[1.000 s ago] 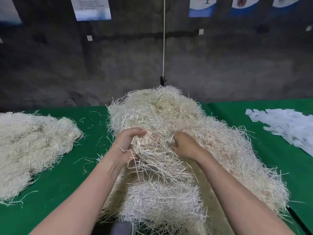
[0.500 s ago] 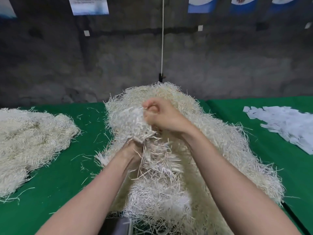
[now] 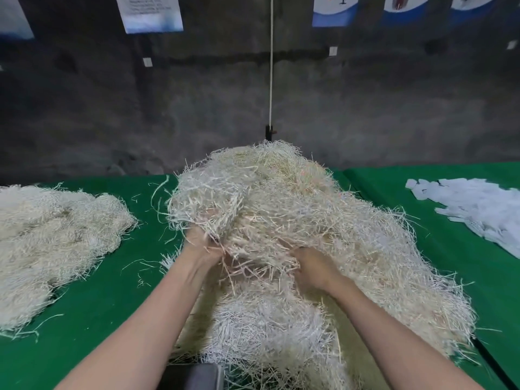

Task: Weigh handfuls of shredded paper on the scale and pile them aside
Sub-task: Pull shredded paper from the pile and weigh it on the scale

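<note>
Our left hand (image 3: 204, 244) and right hand (image 3: 315, 267) are buried in the large heap of shredded paper (image 3: 295, 220) at frame centre on the green table cover (image 3: 112, 291). Left fingers clamp a raised clump; right fingers are hidden, so we cannot tell. A second pile (image 3: 53, 240) lies at left. A grey object (image 3: 194, 377), possibly the scale, sits at the bottom edge.

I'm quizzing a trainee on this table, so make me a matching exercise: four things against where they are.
Things:
1. big shred heap
2. smaller shred pile
3. flat white slips
4. grey object

Places:
A. far right
B. bottom edge, between the arms
C. far left
D. centre, both hands in it

Pairs: 1-D, 2-C, 3-A, 4-B
</note>
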